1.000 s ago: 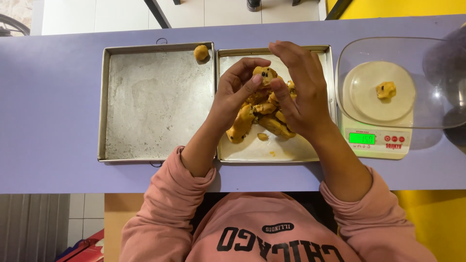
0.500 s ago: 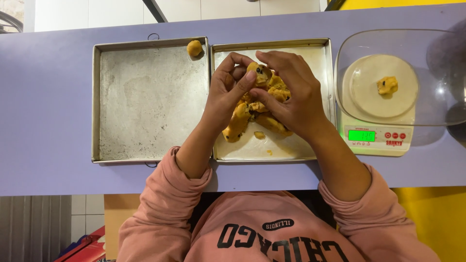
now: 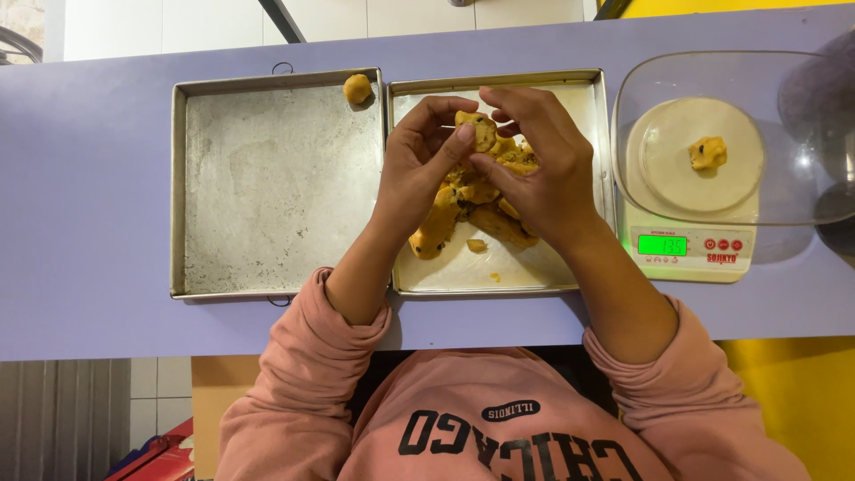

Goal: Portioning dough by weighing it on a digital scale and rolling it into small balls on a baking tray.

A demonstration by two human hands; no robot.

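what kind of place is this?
Probably a small bakery or home baking setup. Two metal trays sit on a purple counter, both hands pull at cookie dough, and a digital scale weighs a piece.

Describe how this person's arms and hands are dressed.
Both hands, left hand and right hand, are bare: no gloves, rings or watch visible. Pink sweatshirt sleeves with ribbed cuffs are pushed up near the elbows, leaving both forearms uncovered.

A small rectangular green-lit screen [image 3: 662, 245] sits on the white scale's [image 3: 695, 254] front, beside what seem red buttons [image 3: 722, 244].
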